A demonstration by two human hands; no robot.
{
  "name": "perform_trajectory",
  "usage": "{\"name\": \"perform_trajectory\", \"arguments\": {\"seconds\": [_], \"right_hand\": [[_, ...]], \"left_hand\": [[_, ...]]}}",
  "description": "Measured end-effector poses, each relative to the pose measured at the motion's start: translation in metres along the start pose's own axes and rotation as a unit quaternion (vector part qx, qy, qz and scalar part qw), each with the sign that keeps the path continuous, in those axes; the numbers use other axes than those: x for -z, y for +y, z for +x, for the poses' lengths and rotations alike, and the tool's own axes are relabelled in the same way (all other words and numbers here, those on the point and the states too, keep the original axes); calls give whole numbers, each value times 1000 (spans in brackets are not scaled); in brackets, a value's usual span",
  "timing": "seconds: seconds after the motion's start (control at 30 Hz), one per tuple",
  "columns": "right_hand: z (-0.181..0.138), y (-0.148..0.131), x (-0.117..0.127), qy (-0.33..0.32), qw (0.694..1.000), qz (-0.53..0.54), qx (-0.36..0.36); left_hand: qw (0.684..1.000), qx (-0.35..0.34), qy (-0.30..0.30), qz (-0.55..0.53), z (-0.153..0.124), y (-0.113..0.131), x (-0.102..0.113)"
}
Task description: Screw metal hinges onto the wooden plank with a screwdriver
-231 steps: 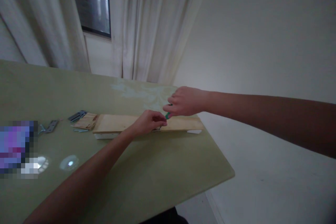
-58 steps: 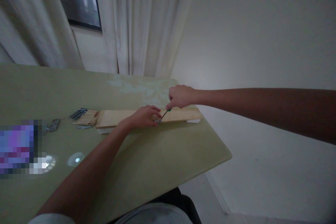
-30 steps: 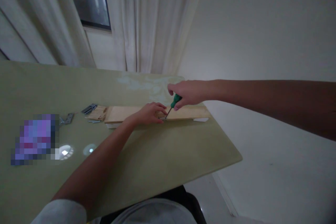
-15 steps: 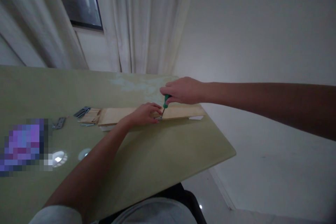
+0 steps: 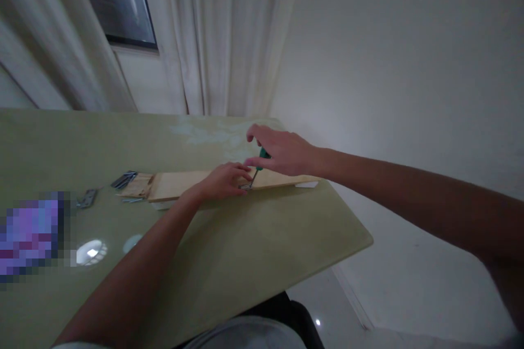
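Note:
My right hand (image 5: pixel 286 151) is around the green handle of a screwdriver (image 5: pixel 262 162), its index finger lifted away and its thumb along the near side. The screwdriver's thin shaft slants down to a small metal hinge (image 5: pixel 246 187) at the near edge of a long light wooden board (image 5: pixel 176 184). Beside the shaft, my left hand (image 5: pixel 223 181) rests on the board. Its thumb and fingertips are bent around the hinge and hold it there. The screwdriver's tip and most of the hinge are too small to make out clearly.
Left of the board lie a short wood piece (image 5: pixel 137 185), dark metal pieces (image 5: pixel 124 179), thin screws (image 5: pixel 133 200) and another hinge (image 5: pixel 87 198). A blurred purple item (image 5: pixel 30 234) is at far left. The green table (image 5: pixel 262 251) ends at a rounded corner near the wall (image 5: pixel 409 92).
My right hand has loosened and turned on the screwdriver handle, its fingers spreading and its forearm dropping lower. My left hand stays at the hinge. The view has shifted slightly.

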State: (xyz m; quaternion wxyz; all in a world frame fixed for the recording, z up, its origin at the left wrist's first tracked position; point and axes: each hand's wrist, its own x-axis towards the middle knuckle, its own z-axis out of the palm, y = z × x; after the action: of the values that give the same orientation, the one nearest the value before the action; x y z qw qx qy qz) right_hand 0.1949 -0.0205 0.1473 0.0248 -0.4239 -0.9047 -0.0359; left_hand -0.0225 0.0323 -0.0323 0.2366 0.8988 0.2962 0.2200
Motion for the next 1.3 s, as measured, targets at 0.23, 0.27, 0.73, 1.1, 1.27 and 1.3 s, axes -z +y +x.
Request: {"name": "perform_trajectory", "arguments": {"seconds": [0.23, 0.27, 0.73, 1.1, 1.27, 1.3], "right_hand": [[-5, -3, -21, 70, 996, 56, -23], [-5, -6, -25, 82, 995, 36, -48], [-14, 11, -31, 98, 937, 331, 62], [-27, 20, -24, 161, 936, 312, 18], [-29, 19, -22, 199, 934, 298, -10], [-26, 17, -25, 187, 935, 300, -7]], "left_hand": [[1000, 2, -6, 2, -3, 4, 3], [1000, 0, -7, 3, -3, 4, 3], [1000, 13, -2, -10, -8, 14, 5], [999, 44, -14, -9, -12, 18, 9], [999, 46, -27, -9, -11, 21, 11], [999, 48, -25, -8, -11, 21, 10]]}}
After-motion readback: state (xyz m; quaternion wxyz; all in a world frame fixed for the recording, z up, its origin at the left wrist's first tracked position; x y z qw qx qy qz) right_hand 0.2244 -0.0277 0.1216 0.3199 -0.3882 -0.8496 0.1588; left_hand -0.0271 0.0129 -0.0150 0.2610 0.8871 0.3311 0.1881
